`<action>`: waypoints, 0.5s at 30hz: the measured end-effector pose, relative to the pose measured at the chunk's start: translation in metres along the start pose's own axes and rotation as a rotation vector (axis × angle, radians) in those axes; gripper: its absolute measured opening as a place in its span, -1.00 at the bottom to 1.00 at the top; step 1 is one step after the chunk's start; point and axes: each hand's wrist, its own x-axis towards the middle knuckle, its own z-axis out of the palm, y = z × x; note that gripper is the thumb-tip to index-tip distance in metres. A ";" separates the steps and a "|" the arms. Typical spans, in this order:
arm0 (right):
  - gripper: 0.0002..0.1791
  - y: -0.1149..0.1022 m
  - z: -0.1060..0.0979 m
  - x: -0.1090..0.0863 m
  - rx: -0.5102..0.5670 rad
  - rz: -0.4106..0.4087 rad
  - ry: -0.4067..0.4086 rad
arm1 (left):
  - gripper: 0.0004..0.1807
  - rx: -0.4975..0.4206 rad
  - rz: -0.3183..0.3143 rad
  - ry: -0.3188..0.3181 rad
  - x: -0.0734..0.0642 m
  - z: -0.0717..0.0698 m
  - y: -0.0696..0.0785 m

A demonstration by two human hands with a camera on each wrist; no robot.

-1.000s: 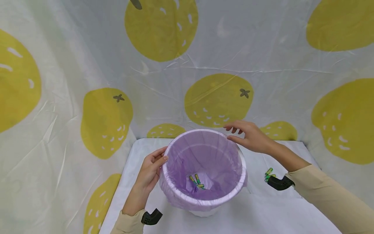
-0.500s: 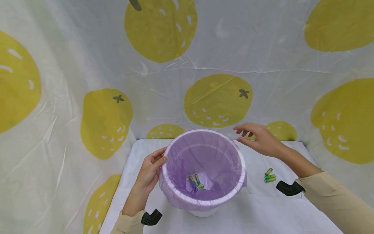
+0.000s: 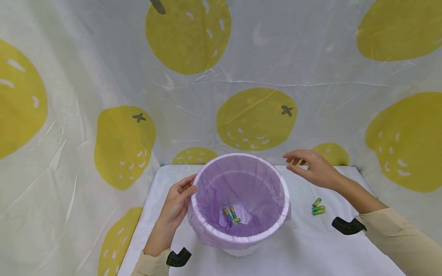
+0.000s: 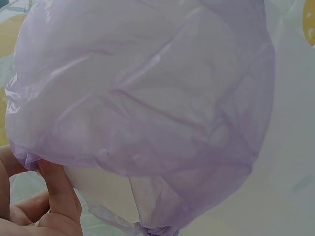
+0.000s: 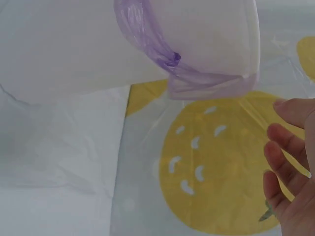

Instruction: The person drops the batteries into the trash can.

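Note:
A white trash bin (image 3: 241, 253) stands on the white-covered table, lined with a translucent purple bag (image 3: 241, 172) folded over its rim. At the rim's left side my left hand (image 3: 177, 201) holds on, thumb on top and fingers against the outside. In the left wrist view, the fingers touch the bag's overhang. Several green-and-yellow batteries (image 3: 233, 211) lie at the bottom of the bag. To the right of the bin, my right hand (image 3: 315, 168) hovers with loosely bent fingers and holds nothing. In the right wrist view, the bag's knotted part (image 5: 172, 59) hangs on the bin's outside.
Another 3 batteries (image 3: 318, 207) lie on the table (image 3: 310, 249) to the right of the bin, below my right forearm. A curtain (image 3: 193, 115) with yellow fruit prints hangs behind and at the sides.
My right hand has moved away from the rim, to the right and slightly down in the head view. The left hand keeps its hold, and the bin stays in place.

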 end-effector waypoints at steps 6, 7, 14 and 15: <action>-0.63 0.007 0.004 -0.010 -0.017 0.014 0.016 | -0.45 0.002 0.004 0.001 0.000 0.000 0.000; -0.63 0.009 0.005 -0.011 -0.021 0.017 0.017 | -0.45 0.003 0.005 0.001 0.000 -0.001 0.000; -0.63 0.017 0.011 -0.022 -0.015 0.040 0.024 | -0.45 0.000 0.008 0.005 0.001 -0.001 -0.001; -0.64 0.018 0.012 -0.024 -0.013 0.043 0.025 | -0.45 0.001 0.009 0.004 0.001 -0.001 -0.001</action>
